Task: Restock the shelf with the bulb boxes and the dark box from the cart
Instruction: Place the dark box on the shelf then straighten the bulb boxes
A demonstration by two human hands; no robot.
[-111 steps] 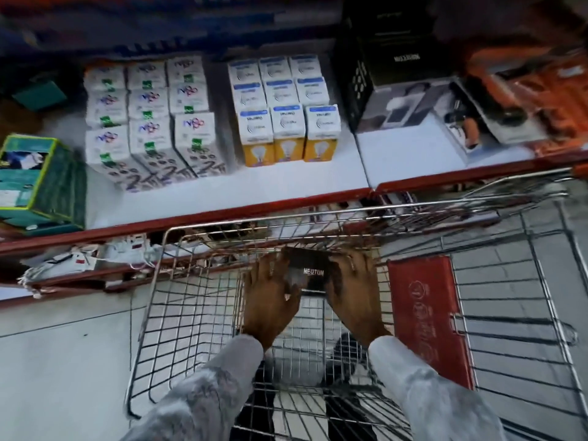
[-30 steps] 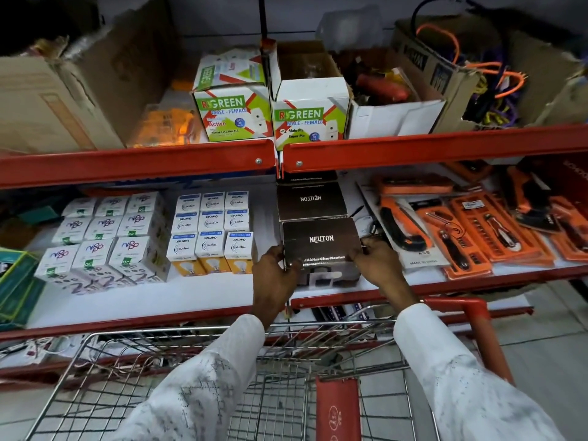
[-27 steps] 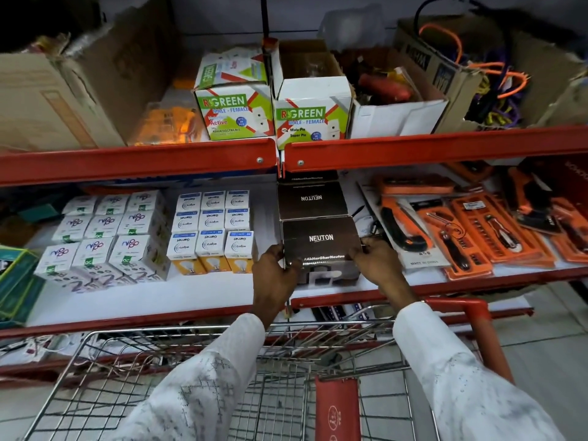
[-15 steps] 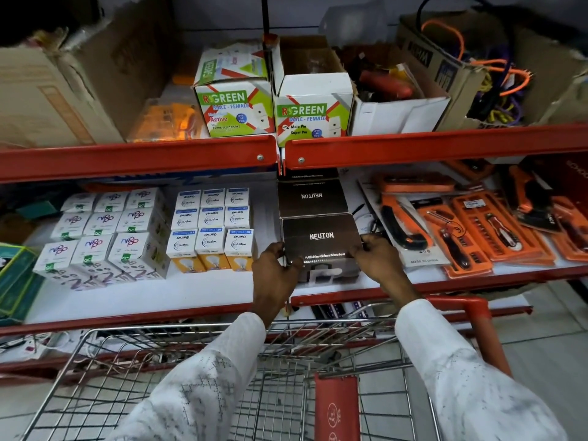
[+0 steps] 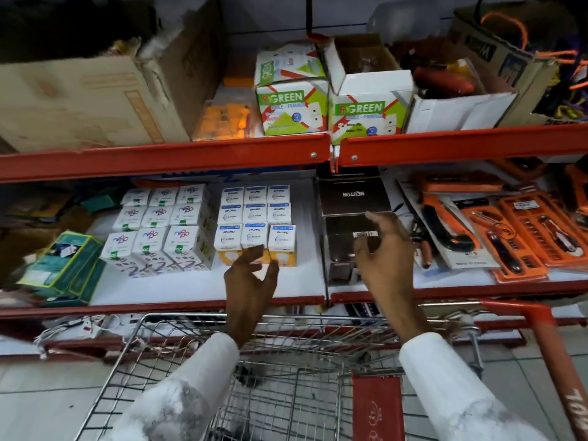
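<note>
- The shelf (image 5: 203,291) is a white board with a red front edge; a second red-edged shelf above it carries a big cardboard carton (image 5: 89,103) and two green-and-white boxes (image 5: 331,103).
- The wire cart (image 5: 286,377) stands just below the shelf edge, its red handle (image 5: 553,351) off to the right; both white sleeves reach over it.
- Orange tool packs (image 5: 509,230) fill the right end of the shelf, close beside the dark boxes.
- A green carton (image 5: 63,265) lies tilted at the left end.
- White bulb boxes (image 5: 162,227) stand in rows left of centre, and blue-and-yellow bulb boxes (image 5: 254,224) in rows just to their right.
- The dark box (image 5: 340,246) sits on the shelf near its front edge, with another dark box (image 5: 353,195) directly behind it; a bare strip of shelf separates it from the bulb boxes.
- The right hand (image 5: 381,259) hangs in front of the dark box and hides part of its label, fingers (image 5: 378,221) spread apart and holding nothing.
- The left hand (image 5: 251,278) is over the bare strip, covering the base of the front bulb boxes, its fingers loosely apart and empty.
</note>
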